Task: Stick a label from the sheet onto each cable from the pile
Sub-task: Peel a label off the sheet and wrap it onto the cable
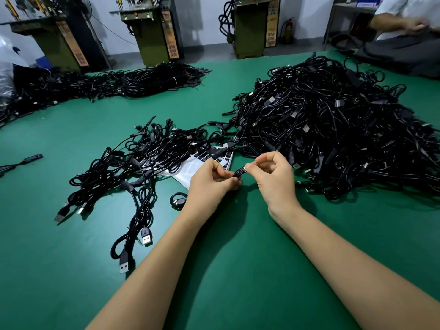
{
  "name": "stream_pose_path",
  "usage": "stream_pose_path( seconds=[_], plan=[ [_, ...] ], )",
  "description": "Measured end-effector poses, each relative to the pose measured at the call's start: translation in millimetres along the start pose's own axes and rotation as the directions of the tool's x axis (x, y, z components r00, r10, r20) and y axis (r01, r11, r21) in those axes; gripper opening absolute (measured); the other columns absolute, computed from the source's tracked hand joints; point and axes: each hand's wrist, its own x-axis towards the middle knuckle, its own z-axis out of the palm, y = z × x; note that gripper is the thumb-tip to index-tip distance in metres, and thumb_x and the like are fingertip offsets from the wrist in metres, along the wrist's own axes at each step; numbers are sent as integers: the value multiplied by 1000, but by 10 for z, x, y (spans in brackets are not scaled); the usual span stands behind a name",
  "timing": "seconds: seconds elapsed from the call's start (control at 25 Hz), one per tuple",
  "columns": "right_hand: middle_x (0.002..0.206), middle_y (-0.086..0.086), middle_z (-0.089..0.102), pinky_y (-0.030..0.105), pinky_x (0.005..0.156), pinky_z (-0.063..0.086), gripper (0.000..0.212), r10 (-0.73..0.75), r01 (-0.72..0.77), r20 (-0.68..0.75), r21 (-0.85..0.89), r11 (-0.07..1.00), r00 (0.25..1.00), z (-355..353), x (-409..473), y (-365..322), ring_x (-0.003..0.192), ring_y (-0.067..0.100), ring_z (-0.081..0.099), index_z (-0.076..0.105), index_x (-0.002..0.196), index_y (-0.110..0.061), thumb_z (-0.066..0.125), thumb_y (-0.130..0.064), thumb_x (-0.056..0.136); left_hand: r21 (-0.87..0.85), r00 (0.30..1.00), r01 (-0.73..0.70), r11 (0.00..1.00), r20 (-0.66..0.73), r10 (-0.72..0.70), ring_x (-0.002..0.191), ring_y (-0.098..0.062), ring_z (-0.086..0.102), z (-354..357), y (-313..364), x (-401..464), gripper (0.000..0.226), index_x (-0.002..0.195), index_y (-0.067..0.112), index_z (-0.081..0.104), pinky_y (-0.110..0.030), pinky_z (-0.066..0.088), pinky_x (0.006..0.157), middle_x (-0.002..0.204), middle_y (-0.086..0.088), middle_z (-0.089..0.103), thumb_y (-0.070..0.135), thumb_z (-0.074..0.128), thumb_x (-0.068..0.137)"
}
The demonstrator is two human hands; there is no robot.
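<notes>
Between my two hands is a small black cable module (240, 173) with a printed label on it. My left hand (210, 181) grips its left end with curled fingers. My right hand (271, 173) pinches its right end between thumb and forefinger. Just behind my left hand lies the white label sheet (190, 169), partly under cables. A big pile of black cables (333, 125) rises at the right. A smaller, looser heap of cables (140, 160) spreads at the left of the sheet.
The table has a green mat (226, 246). More cable bundles (107, 84) lie along the far left edge. Green machines (154, 32) stand behind the table. Another person's arm (400, 22) is at the far right corner.
</notes>
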Motion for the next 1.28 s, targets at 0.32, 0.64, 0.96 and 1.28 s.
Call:
stream_pose_path(
  seconds=[0.32, 0.64, 0.96, 1.28],
  plan=[
    [73, 0, 63, 10, 60, 44, 21, 25, -25, -6, 96, 995, 1000, -7, -14, -65, 65, 2, 59, 58, 78, -16, 74, -4, 78, 29, 999, -15, 999, 29, 14, 79, -23, 73, 9, -18, 15, 35, 79, 12, 40, -28, 59, 71, 75, 3, 73, -9, 68, 80],
    [68, -2, 63, 11, 57, 42, 21, 43, -43, -15, 41, 998, 999, -10, 5, -24, 60, 1, 56, 58, 74, -20, 75, -7, 76, 58, 1000, -22, 998, 18, 21, 79, -20, 74, 3, -26, 9, 35, 78, 14, 40, -23, 58, 69, 79, 2, 74, -5, 70, 79],
    [73, -2, 65, 14, 61, 44, 21, 51, -51, -8, -3, 999, 999, -14, 26, 9, 66, 4, 59, 58, 76, -21, 76, -10, 75, 86, 1000, -21, 996, 24, 19, 78, -19, 73, 2, -28, 8, 36, 78, 14, 40, -25, 58, 70, 81, -1, 73, -5, 71, 78],
    [75, 0, 66, 16, 65, 46, 21, 30, -30, -1, -20, 999, 1000, -6, 26, 19, 70, 8, 61, 57, 77, -20, 75, -8, 77, 97, 1000, -20, 995, 5, 19, 72, -22, 72, 51, 1, -2, 34, 76, 14, 39, -26, 55, 59, 80, -3, 73, 3, 70, 83]
  ],
)
